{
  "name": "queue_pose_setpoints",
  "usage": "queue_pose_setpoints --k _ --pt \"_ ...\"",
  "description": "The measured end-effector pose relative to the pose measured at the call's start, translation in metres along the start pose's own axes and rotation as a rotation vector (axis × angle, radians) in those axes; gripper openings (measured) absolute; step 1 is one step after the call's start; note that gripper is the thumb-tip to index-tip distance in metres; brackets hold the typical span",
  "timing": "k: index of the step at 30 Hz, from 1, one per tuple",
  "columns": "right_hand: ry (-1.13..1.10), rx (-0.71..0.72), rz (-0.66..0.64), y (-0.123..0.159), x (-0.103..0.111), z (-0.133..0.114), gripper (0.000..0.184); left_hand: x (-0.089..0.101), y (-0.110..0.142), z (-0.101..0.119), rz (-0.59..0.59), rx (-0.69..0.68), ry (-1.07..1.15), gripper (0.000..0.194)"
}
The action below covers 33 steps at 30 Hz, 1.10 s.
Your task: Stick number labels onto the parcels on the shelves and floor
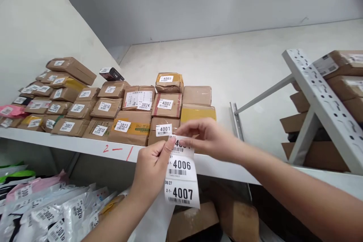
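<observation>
A strip of white barcode labels (181,174) hangs in front of the shelf, with 4006 and 4007 readable on its lower part. My left hand (151,168) grips the strip's upper left edge, thumb on the printed face. At the top label, my right hand (208,138) has its thumb and fingers closed at the upper right edge; they cover part of the number. Just behind are stacked cardboard boxes labelled 4001 (163,130), 4002 (165,104) and 4003 (166,78). To their right, a plain brown box (197,95) lies on a yellow-taped box (197,112), with no number label showing on either.
More numbered boxes (104,107) fill the white shelf (93,145) leftward, its edge marked in red. Bagged parcels (48,211) lie below left, and cartons (195,219) below the strip. A perforated metal upright (320,102) and brace stand at right.
</observation>
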State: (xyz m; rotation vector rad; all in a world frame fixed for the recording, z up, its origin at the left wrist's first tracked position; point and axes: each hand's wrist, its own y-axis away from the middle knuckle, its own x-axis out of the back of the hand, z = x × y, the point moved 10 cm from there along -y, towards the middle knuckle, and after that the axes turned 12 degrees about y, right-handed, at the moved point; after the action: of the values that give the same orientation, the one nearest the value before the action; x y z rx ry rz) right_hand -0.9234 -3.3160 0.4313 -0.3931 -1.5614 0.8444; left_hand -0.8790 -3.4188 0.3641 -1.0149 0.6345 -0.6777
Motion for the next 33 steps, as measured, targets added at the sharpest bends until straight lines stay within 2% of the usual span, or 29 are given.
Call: queue_pose_setpoints --k 3,6,9,12,14,17,20,22,25,28,30,32,33 --pt "-0.166 -0.139 0.179 0.034 -0.007 0.033 0.011 -0.024 0.019 -0.03 -0.062 0.196 0.169 0.032" --pt "-0.173 -0.203 0.316 0.06 -0.013 0.051 0.01 -0.029 0.036 -0.048 -0.001 0.239 0.151 0.036" --pt "0.016 -0.118 0.466 0.078 -0.012 0.04 0.006 -0.027 0.046 -0.058 0.057 0.224 0.099 0.044" --pt "0.169 -0.013 0.575 0.086 -0.009 0.025 0.013 -0.03 0.049 -0.066 0.033 0.251 0.19 0.035" --pt "0.181 0.001 0.578 0.082 -0.007 0.023 0.012 -0.033 0.049 -0.072 -0.018 0.307 0.241 0.037" --pt "0.173 0.001 0.552 0.074 0.001 0.027 0.01 -0.029 0.049 -0.077 -0.062 0.347 0.135 0.043" --pt "0.214 -0.011 0.681 0.075 0.026 0.032 0.009 -0.023 0.052 -0.076 -0.094 0.3 -0.047 0.052" --pt "0.246 -0.047 0.715 0.072 0.037 0.041 0.008 -0.022 0.056 -0.078 -0.109 0.289 -0.103 0.054" --pt "0.375 -0.088 0.593 0.058 0.034 0.052 0.011 -0.02 0.057 -0.081 -0.094 0.273 -0.087 0.055" --pt "0.627 -0.119 0.523 0.051 0.023 0.053 0.012 -0.019 0.053 -0.082 -0.074 0.255 -0.045 0.055" --pt "0.787 -0.15 0.538 0.052 0.019 0.05 0.019 -0.02 0.05 -0.082 -0.073 0.248 -0.034 0.054" --pt "0.903 -0.181 0.616 0.057 0.021 0.043 0.033 -0.021 0.048 -0.079 -0.079 0.234 -0.037 0.052" --pt "0.942 -0.174 0.638 0.058 0.022 0.039 0.033 -0.021 0.047 -0.077 -0.083 0.221 -0.043 0.052"
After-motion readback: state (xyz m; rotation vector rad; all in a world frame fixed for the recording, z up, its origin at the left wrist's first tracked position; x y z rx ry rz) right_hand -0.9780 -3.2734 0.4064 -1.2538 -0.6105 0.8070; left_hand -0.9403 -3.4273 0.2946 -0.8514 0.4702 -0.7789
